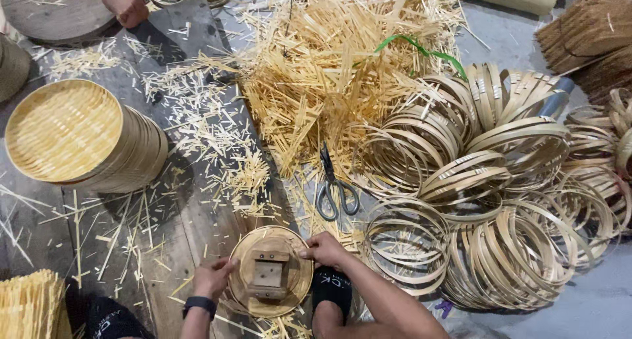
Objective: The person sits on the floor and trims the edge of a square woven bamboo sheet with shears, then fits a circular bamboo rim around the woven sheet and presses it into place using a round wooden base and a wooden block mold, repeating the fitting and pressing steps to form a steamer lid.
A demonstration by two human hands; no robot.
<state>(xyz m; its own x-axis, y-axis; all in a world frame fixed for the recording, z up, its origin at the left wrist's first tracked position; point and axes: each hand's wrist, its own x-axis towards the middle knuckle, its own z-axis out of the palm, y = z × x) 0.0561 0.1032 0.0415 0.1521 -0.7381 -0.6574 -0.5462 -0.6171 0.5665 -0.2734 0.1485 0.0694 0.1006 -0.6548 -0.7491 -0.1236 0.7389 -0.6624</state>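
My left hand [212, 278] and right hand [324, 249] grip the round bamboo disc [270, 271] at opposite edges, steadying it; scissors [334, 187] lie within reach.

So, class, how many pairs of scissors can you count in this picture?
1. The scissors lie on the floor at the edge of the pile of bamboo strips, just beyond the right hand. More could be buried under the strips.
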